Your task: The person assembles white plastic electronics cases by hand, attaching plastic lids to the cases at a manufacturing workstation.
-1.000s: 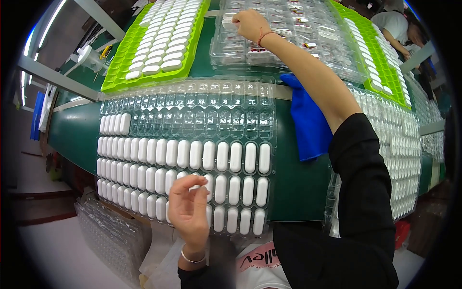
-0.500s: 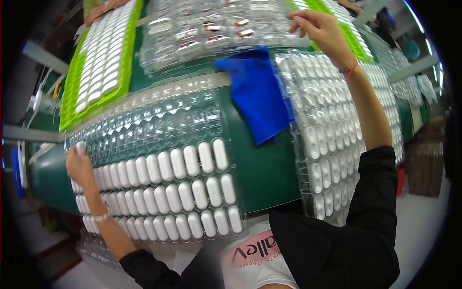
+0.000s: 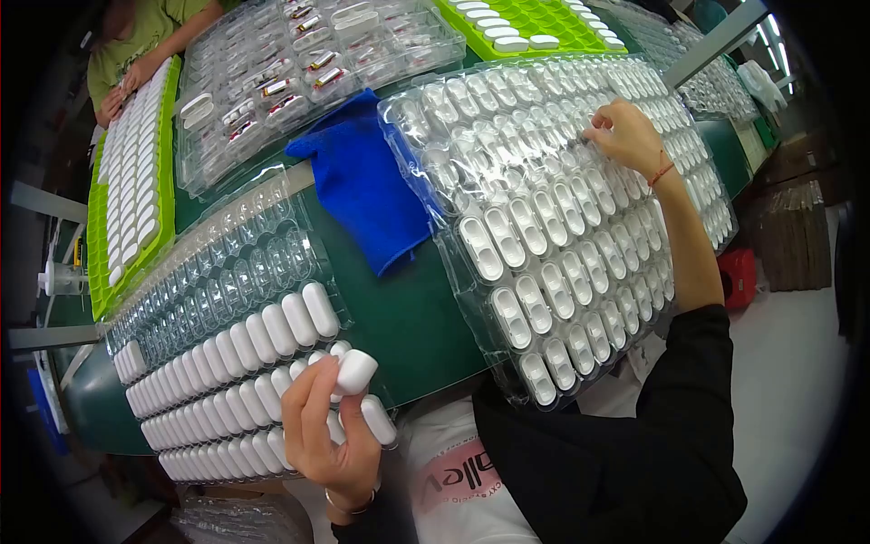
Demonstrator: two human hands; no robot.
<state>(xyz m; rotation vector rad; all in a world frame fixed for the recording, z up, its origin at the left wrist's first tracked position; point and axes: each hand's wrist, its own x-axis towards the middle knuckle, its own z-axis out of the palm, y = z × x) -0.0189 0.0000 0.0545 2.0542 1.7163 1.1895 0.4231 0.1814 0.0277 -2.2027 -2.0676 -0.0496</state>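
Note:
My left hand (image 3: 328, 440) pinches a rounded white plastic case (image 3: 356, 372) between thumb and fingers, above the near right corner of a clear blister tray (image 3: 258, 245). Rows of white oblong cases (image 3: 237, 355) fill that tray's nearer part, while most of its far pockets hold nothing. Over a second clear tray (image 3: 433, 243) on the right, my right hand (image 3: 625, 138) has its fingers closed together. Open white case shells (image 3: 528, 227) with hollow insides lie in rows below it. Whatever its fingertips hold, if anything, is too small to make out.
A blue cloth (image 3: 362, 181) lies between the trays on the green table (image 3: 408, 317). Behind it is a clear tray of small parts (image 3: 272, 72). Green trays (image 3: 95, 245) of white cases stand at far left and far right. Another person's hands (image 3: 127, 89) work at top left.
My left hand has come from the tray's far left edge to its near right, holding a white case. My right hand has dropped from the far trays to the right tray. The view has shifted right.

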